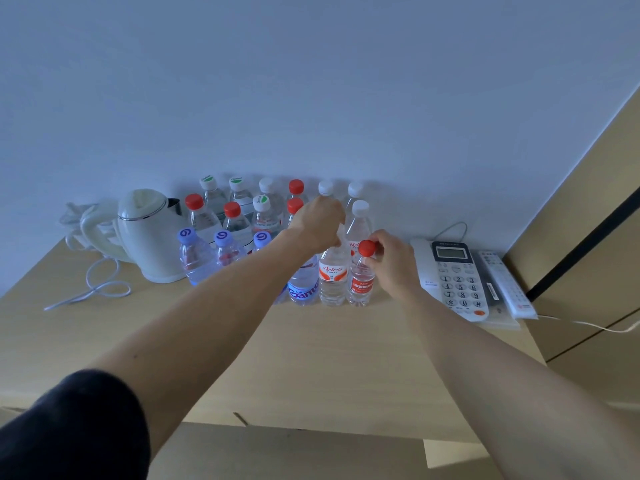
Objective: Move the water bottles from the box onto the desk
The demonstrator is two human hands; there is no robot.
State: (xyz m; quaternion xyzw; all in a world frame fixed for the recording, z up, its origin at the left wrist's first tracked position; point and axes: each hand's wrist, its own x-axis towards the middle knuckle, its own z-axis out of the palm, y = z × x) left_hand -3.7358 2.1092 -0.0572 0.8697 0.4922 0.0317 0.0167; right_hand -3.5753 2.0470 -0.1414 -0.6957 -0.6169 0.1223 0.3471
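Right fingers: thumb and fingertips (375,252) pinch the red cap of a small red-label bottle (361,278), which stands upright on the desk at the right end of the front row.
Right hand (393,261): curled over the cap, forearm reaching in from lower right.
Left fingers: curled down around the neck of a taller red-and-white-label bottle (333,275); fingertips hidden behind the hand.
Left hand (318,220): grips that bottle from above; bottle upright, just beside the small one.
Desk (311,358): pale wood top, set against the wall.
Wall (311,81): plain, bluish-white; wood panelling to the right.
Bottle group (239,220): clear bottles in rows behind and left of the hands; caps red, white, green-marked, purple.
Kettle (149,233): cream, left of the bottles, cord looped on the desk.
Telephone (453,275): right of the small bottle; remote control (507,289) just beside it.
Box (277,452): cardboard flaps at the bottom edge; contents not visible.
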